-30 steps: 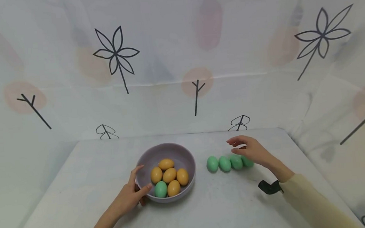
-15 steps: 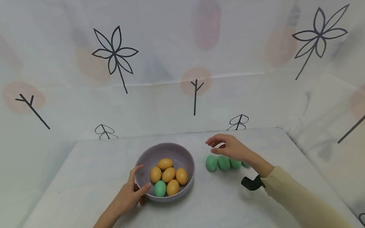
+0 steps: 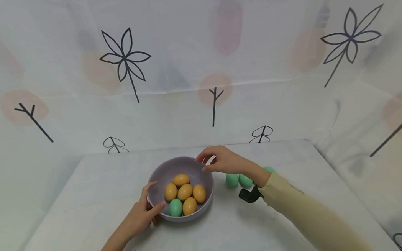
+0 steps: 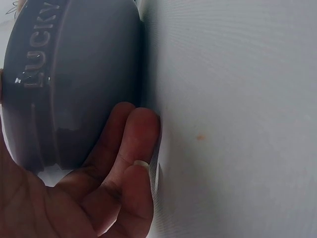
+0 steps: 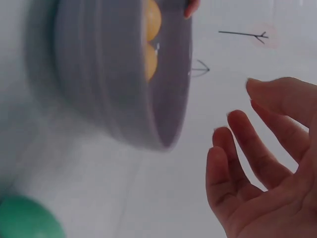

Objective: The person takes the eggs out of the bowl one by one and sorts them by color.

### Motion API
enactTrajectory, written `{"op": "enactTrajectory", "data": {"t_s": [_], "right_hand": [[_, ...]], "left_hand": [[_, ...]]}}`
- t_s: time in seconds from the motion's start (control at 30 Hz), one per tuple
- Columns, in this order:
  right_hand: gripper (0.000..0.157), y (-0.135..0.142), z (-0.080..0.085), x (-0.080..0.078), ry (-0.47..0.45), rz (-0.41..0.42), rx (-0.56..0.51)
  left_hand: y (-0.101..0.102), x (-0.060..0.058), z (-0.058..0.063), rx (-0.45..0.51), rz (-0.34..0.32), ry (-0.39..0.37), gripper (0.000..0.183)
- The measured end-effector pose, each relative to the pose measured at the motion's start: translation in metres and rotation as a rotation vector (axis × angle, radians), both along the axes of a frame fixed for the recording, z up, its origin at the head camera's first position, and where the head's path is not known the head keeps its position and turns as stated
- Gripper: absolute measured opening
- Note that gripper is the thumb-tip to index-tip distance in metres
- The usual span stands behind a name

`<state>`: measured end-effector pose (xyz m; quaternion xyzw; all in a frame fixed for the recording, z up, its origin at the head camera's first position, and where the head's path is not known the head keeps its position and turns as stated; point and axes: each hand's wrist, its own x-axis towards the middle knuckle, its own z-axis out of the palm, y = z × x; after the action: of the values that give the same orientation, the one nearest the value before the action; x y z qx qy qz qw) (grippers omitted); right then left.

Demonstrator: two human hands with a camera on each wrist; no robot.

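A mauve-grey bowl [image 3: 166, 173] holds several yellow-orange eggs [image 3: 185, 192] and one green egg [image 3: 175, 207]. My left hand [image 3: 139, 217] holds it at the left, thumb over the rim and other fingers along the outer wall. In the left wrist view, fingertips curl in near the base of the bowl [image 4: 94, 74], which bears raised letters. Above the bowl's right rim hovers my right hand [image 3: 225, 163]; its fingers bend loosely with nothing between them. More green eggs [image 3: 232, 180] lie on the table to the right, partly hidden by the right wrist.
A white cloth covers the table [image 3: 88, 209]. Behind it rises a pale patterned backdrop [image 3: 172, 104] with drawn leaves and twigs. Dark wrist mounts [image 3: 250, 195] stick out from both yellow sleeves [image 3: 306, 207].
My right hand has moved left, from over the green eggs on the table to the bowl's right rim, empty throughout. The left hand, the bowl and the eggs inside stay put.
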<state>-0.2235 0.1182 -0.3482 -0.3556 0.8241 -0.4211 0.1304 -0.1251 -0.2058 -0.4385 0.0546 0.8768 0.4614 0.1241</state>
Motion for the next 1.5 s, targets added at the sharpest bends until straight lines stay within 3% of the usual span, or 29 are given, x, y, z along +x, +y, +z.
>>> {"op": "enactTrajectory", "data": {"t_s": [0.23,0.43,0.73,0.97,1.2,1.5], "right_hand": [[0.033,-0.039,0.007,-0.008,0.001,0.141,0.028],[0.033,-0.069,0.002,-0.015,-0.029,0.231,0.046],[0.028,-0.105,-0.005,-0.013,-0.160,0.291,0.114],[0.026,-0.115,-0.015,-0.013,-0.258,0.414,0.167],[0.028,-0.115,-0.019,-0.009,-0.280,0.429,0.390],[0.028,-0.120,-0.017,-0.006,-0.233,0.454,0.540]], "left_hand": [[0.000,-0.001,0.000,-0.006,-0.002,-0.014,0.077],[0.000,-0.001,0.002,-0.012,0.001,-0.033,0.077],[0.000,-0.001,0.001,-0.023,0.002,-0.040,0.076],[0.000,-0.001,0.001,-0.018,-0.004,-0.038,0.076],[-0.001,-0.001,0.001,-0.002,-0.019,-0.020,0.076],[-0.001,-0.001,0.000,-0.010,-0.004,-0.024,0.077]]}}
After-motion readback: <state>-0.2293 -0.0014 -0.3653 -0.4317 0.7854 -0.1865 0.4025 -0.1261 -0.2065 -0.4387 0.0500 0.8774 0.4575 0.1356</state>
